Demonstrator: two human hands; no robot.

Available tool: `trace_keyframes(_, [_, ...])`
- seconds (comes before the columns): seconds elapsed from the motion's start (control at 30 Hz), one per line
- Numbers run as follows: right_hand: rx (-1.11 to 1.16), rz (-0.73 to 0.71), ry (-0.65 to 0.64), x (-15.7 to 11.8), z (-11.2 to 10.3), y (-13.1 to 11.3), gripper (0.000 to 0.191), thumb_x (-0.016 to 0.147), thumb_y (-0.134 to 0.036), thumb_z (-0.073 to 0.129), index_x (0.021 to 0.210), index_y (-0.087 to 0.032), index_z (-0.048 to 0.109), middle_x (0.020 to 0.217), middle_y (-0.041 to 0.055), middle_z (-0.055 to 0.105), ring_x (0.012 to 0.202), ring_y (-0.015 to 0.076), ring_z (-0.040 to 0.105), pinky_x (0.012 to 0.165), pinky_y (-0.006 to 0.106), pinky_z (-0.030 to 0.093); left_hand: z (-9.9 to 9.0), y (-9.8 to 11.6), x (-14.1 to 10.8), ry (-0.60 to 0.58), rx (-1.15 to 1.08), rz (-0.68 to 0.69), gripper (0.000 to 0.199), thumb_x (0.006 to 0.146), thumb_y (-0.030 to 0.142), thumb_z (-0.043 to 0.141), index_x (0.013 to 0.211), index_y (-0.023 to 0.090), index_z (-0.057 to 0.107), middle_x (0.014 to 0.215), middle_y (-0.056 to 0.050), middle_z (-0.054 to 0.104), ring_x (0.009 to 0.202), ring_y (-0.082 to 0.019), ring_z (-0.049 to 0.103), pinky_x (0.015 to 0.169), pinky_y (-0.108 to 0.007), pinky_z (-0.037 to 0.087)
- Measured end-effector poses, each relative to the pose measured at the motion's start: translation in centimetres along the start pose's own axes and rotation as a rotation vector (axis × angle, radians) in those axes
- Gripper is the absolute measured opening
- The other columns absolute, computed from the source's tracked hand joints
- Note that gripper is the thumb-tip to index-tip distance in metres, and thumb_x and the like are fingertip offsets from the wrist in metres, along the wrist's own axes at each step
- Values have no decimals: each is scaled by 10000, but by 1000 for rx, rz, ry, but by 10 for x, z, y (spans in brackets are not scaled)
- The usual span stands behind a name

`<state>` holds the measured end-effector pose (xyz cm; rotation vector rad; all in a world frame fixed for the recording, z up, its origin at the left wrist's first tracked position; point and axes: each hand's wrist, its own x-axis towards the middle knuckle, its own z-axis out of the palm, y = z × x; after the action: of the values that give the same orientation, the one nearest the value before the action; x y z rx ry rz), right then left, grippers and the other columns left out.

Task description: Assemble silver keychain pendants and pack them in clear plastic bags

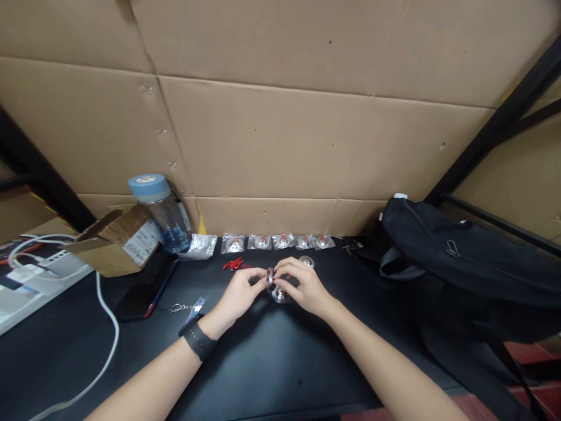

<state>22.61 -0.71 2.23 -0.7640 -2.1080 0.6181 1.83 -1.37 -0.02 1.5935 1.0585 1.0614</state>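
Observation:
Over the middle of the dark table, my left hand (243, 291) pinches a small round metal piece (270, 279) with a dark reddish tint. From the other side, the fingers of my right hand (302, 285) close on the same piece. Just below it is a shiny silver disc (280, 295), partly behind my right fingers; whether it is held or lies on the table I cannot tell. Another silver disc (307, 261) lies beyond my right hand. Red cords (233, 264) rest in a small pile beyond my left hand.
Along the cardboard wall (272, 146) lie several clear packets (284, 241) with silver discs. At left are a key ring (180, 307), a phone (142, 292), an open cardboard box (118, 240), a blue-lidded bottle (160, 213) and a white cable (114, 339). A black bag (464, 251) occupies the right.

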Motion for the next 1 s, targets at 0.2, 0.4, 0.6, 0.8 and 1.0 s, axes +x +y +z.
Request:
trace_keyframes(0.2, [-138,-4,-11,0,2,-1,82,993,-208,546,1002,-229,625,1107,81,620,1044,221,582,953,384,479,-2,0,-1,115,136,96,311,981,410,542,1152,218,717,1167,-71,729,1088,-224,660,989,-349,481])
trace_keyframes(0.4, [-203,18,-10,1,-2,-3,96,1004,-199,515,979,-225,603,1091,80,603,1023,220,561,938,372,468,0,10,-9,56,588,241,224,957,402,597,1091,301,745,1213,-48,702,1187,-260,561,1044,-448,355])
trace_keyframes(0.6, [-233,27,-15,2,4,2,83,993,-185,536,968,-222,606,1085,74,603,1014,217,560,930,367,466,5,2,-8,97,730,247,195,965,398,594,1041,327,758,1201,-37,696,1166,-260,527,965,-436,305])
trace_keyframes(0.8, [-400,104,-105,2,0,-7,73,947,-222,606,1017,-213,628,1034,67,647,933,210,605,825,326,475,0,4,-9,96,830,245,162,967,326,593,963,276,747,1023,-33,691,992,-223,567,866,-381,298])
trace_keyframes(1.0, [-590,165,-377,-4,-10,-9,109,819,-236,773,922,-251,742,894,33,715,793,202,667,651,272,424,-8,12,-13,-8,957,306,182,986,241,546,902,233,707,895,-37,714,916,-224,583,817,-379,264])
